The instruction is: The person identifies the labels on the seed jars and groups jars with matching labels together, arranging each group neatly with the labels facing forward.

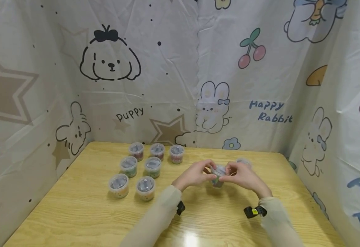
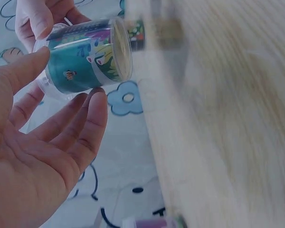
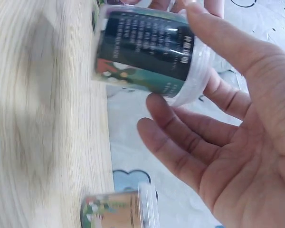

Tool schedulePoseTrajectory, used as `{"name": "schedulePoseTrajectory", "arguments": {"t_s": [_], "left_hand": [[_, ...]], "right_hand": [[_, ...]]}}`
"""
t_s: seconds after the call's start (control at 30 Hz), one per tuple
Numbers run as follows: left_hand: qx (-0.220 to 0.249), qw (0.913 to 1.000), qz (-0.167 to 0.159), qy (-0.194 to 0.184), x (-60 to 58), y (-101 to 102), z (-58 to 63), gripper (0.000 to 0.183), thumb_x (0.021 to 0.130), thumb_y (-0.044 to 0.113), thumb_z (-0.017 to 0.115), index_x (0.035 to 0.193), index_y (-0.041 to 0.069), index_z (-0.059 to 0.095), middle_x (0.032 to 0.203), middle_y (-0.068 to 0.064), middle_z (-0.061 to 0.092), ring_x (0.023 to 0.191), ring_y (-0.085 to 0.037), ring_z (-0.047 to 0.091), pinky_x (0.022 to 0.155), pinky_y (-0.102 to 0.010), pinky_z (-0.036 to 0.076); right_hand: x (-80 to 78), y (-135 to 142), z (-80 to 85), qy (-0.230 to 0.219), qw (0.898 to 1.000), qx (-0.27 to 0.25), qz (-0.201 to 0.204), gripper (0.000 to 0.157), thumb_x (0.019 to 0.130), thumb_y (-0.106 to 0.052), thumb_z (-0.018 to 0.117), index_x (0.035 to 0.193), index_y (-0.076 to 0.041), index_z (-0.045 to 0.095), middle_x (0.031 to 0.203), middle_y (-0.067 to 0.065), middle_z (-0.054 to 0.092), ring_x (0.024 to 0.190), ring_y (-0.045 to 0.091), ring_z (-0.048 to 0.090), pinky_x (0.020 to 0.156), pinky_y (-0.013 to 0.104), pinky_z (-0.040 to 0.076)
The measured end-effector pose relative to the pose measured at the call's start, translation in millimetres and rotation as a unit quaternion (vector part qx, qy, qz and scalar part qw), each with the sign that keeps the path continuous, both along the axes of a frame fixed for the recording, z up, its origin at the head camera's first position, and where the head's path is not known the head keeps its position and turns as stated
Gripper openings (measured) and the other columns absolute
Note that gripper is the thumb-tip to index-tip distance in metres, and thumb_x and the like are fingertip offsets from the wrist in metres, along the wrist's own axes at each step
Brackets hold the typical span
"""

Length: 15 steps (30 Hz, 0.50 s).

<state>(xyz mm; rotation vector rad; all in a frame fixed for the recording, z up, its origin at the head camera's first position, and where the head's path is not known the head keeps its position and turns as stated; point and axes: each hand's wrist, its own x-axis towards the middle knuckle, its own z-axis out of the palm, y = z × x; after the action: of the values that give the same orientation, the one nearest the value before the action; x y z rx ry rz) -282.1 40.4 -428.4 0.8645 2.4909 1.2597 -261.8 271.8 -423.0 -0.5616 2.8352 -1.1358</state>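
A small clear plastic tub [image 1: 218, 182] is held up over the table by both hands. Its printed label is teal with leaves and a bee in the left wrist view [image 2: 76, 66], and dark with lines of white text in the right wrist view. My left hand [image 1: 196, 175] pinches the tub near its lid from the left, thumb in front. From the right, my right hand [image 1: 244, 176] pinches the lid edge [image 3: 197, 71] with thumb and fingers. Close behind the right hand, another lidded tub [image 1: 244, 162] is partly hidden; its orange side [image 3: 116, 209] shows in the right wrist view.
Several lidded tubs stand in rows on the left of the wooden table [image 1: 84, 212]: three reddish ones [image 1: 176, 154] at the back, two green [image 1: 153, 167] in the middle, two orange [image 1: 145, 188] in front. A patterned curtain [image 1: 167, 85] surrounds the back and sides.
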Motion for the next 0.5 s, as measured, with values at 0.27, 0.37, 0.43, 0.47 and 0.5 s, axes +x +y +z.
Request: {"name": "schedulePoseTrajectory", "arguments": {"t_s": [0.27, 0.37, 0.43, 0.47, 0.5], "left_hand": [[0.035, 0.9992, 0.011, -0.012, -4.1, -24, 12.5, 0.018, 0.095, 0.027, 0.067, 0.109, 0.021, 0.058, 0.128, -0.003, 0.060, 0.114, -0.029, 0.063, 0.087, -0.036, 0.054], [0.040, 0.9991, 0.018, 0.001, -6.6, -30, 16.2, 0.017, 0.094, 0.027, 0.067, 0.107, 0.021, 0.058, 0.129, -0.003, 0.061, 0.114, -0.029, 0.063, 0.088, -0.038, 0.054], [0.042, 0.9989, 0.019, 0.012, -8.1, -34, 18.7, 0.016, 0.094, 0.027, 0.067, 0.106, 0.021, 0.059, 0.127, -0.004, 0.062, 0.115, -0.029, 0.064, 0.090, -0.040, 0.054], [0.044, 0.9988, 0.018, 0.016, -8.8, -37, 19.8, 0.016, 0.094, 0.027, 0.067, 0.106, 0.020, 0.059, 0.126, -0.004, 0.062, 0.115, -0.028, 0.063, 0.092, -0.041, 0.053], [0.047, 0.9986, 0.016, 0.017, -9.6, -39, 20.9, 0.016, 0.094, 0.027, 0.068, 0.106, 0.020, 0.059, 0.126, -0.004, 0.062, 0.115, -0.029, 0.063, 0.092, -0.043, 0.053]], "right_hand": [[-5.9, -24, 6.0, -0.001, 0.999, -0.044, -0.020, 0.040, 0.079, -0.046, 0.080, 0.088, -0.016, 0.055, 0.098, 0.002, 0.065, 0.090, 0.019, 0.065, 0.071, 0.032, 0.053], [-7.4, -31, 7.3, 0.004, 0.998, -0.055, -0.029, 0.040, 0.080, -0.047, 0.079, 0.092, -0.016, 0.057, 0.097, 0.002, 0.064, 0.091, 0.020, 0.066, 0.072, 0.033, 0.054], [-7.9, -35, 8.1, 0.007, 0.997, -0.065, -0.035, 0.039, 0.080, -0.049, 0.078, 0.094, -0.017, 0.059, 0.097, 0.002, 0.064, 0.091, 0.019, 0.066, 0.074, 0.033, 0.054], [-8.2, -37, 8.4, 0.008, 0.997, -0.071, -0.037, 0.039, 0.080, -0.049, 0.078, 0.095, -0.017, 0.059, 0.098, 0.002, 0.064, 0.091, 0.019, 0.066, 0.075, 0.033, 0.055], [-8.2, -39, 8.8, 0.010, 0.996, -0.078, -0.037, 0.039, 0.081, -0.048, 0.078, 0.097, -0.017, 0.060, 0.099, 0.003, 0.064, 0.091, 0.019, 0.066, 0.076, 0.034, 0.055]]}}
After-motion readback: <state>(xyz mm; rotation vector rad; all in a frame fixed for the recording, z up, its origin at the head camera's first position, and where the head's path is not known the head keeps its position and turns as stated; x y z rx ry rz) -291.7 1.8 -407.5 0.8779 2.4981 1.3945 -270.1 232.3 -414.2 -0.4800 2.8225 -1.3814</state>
